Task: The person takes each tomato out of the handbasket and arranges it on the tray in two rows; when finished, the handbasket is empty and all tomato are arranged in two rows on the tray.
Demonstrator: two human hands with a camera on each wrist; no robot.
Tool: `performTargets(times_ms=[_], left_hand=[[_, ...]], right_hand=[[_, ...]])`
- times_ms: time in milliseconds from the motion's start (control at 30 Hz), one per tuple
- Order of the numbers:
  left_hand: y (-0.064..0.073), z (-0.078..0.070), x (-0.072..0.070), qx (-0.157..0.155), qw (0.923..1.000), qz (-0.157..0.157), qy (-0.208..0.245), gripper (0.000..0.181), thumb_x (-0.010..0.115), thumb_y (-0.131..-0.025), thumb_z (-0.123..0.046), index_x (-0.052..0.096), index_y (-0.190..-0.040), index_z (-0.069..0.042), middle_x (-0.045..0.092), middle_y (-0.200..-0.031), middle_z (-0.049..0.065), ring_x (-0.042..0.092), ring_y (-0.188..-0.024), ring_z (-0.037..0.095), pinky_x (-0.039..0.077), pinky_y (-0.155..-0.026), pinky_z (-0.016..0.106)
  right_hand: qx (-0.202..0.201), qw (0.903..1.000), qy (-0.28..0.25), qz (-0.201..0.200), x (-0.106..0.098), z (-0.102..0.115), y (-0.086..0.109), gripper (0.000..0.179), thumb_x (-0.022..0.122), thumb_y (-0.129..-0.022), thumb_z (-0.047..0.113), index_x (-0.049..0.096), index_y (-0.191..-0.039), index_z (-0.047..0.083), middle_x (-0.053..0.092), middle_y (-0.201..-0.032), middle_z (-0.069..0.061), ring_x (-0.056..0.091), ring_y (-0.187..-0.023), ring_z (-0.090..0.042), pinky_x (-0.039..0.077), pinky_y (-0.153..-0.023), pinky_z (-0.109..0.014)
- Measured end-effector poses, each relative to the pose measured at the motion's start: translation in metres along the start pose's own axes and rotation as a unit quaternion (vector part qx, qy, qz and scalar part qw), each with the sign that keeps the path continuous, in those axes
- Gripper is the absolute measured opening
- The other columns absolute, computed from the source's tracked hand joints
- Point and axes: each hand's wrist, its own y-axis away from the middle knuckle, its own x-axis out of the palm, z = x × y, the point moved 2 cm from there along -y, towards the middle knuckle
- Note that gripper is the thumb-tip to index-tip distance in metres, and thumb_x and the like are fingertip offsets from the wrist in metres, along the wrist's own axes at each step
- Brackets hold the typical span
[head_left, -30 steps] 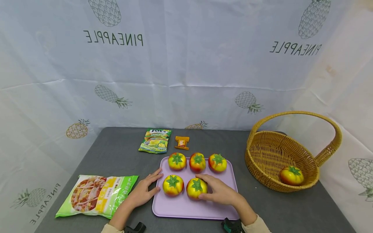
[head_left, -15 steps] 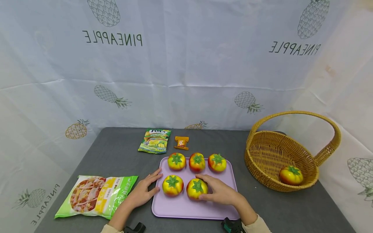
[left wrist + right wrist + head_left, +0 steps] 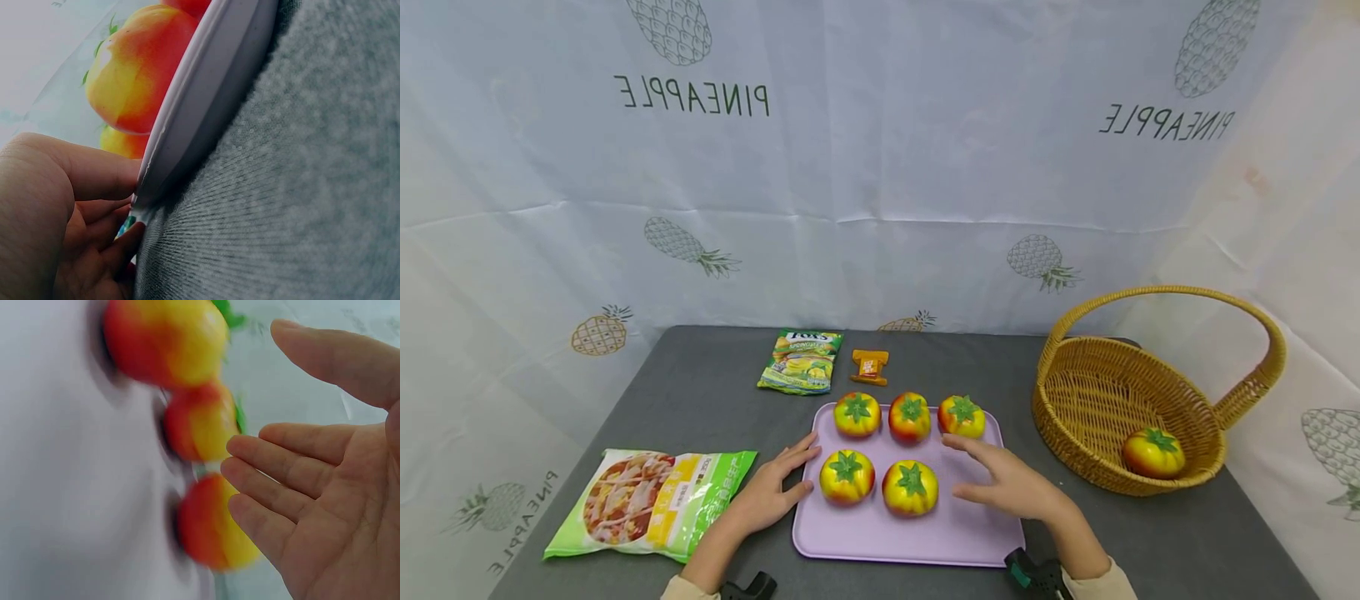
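Observation:
A lilac tray holds yellow-red tomatoes with green leafy tops, three along the back and two in front. My left hand rests at the tray's left rim, fingers extended; its thumb touches the rim in the left wrist view. My right hand is over the tray's right side with fingers spread and nothing held. It is right of the front-right tomato, fingertips near the back-right tomato. In the right wrist view the palm faces a row of blurred tomatoes. The front-left tomato sits nearest my left hand.
On the right stands a wicker basket with a tall handle and one tomato inside. A green-and-yellow candy bag and a small orange packet lie behind the tray. A larger food bag lies at left.
My right hand has let go of the front-right tomato and moved right, its fingers spreading. That tomato stays on the tray. The left hand has kept its place at the rim.

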Motion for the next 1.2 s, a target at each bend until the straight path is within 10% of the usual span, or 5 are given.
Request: performTargets(times_ms=[300,500,633,867,1200], left_hand=[[-0.001,0.0,-0.002,-0.005,1.0,-0.006,-0.005,0.047,0.059,-0.092,-0.027,0.054,-0.135,-0.007,0.039,-0.15,0.008,0.039,-0.135,0.033,0.024,-0.11,0.057],[-0.002,-0.001,-0.002,-0.003,1.0,-0.002,0.0,0.048,0.058,-0.093,-0.028,0.053,-0.135,-0.006,0.038,-0.151,0.009,0.038,-0.136,0.033,0.024,-0.111,0.057],[-0.002,0.001,0.0,-0.003,1.0,0.004,-0.004,0.048,0.057,-0.094,-0.029,0.052,-0.136,-0.006,0.037,-0.151,0.008,0.038,-0.136,0.033,0.024,-0.111,0.057],[-0.001,0.001,0.001,-0.006,0.9999,0.009,-0.001,0.048,0.057,-0.093,-0.027,0.052,-0.136,-0.006,0.037,-0.151,0.009,0.037,-0.136,0.034,0.024,-0.11,0.058],[-0.001,0.001,-0.001,0.004,1.0,-0.001,-0.002,0.048,0.058,-0.092,-0.025,0.052,-0.135,-0.004,0.038,-0.15,0.011,0.039,-0.136,0.033,0.025,-0.11,0.058]], right_hand=[[0.039,0.9974,0.029,-0.053,-0.054,-0.015,0.037,0.058,0.063,-0.09,0.031,0.045,-0.138,0.003,0.051,-0.139,-0.014,0.048,-0.126,-0.037,0.039,-0.099,-0.057],[0.059,0.9928,0.062,-0.084,-0.094,-0.025,0.064,0.056,0.063,-0.091,0.027,0.044,-0.14,0.005,0.051,-0.138,-0.015,0.048,-0.124,-0.037,0.044,-0.097,-0.019],[0.065,0.9917,0.063,-0.091,-0.121,-0.034,0.079,0.053,0.061,-0.092,0.019,0.043,-0.14,0.004,0.05,-0.138,-0.017,0.05,-0.125,-0.012,0.039,-0.089,-0.006],[0.081,0.9914,0.046,-0.091,-0.16,-0.057,0.096,0.053,0.058,-0.094,0.015,0.039,-0.14,-0.001,0.037,-0.128,0.032,0.034,-0.112,0.026,0.038,-0.084,-0.001],[0.139,0.9877,0.059,-0.041,-0.195,-0.082,0.101,0.06,0.057,-0.095,0.021,0.031,-0.142,-0.007,0.039,-0.14,-0.032,0.03,-0.104,0.029,0.047,-0.077,-0.012]])
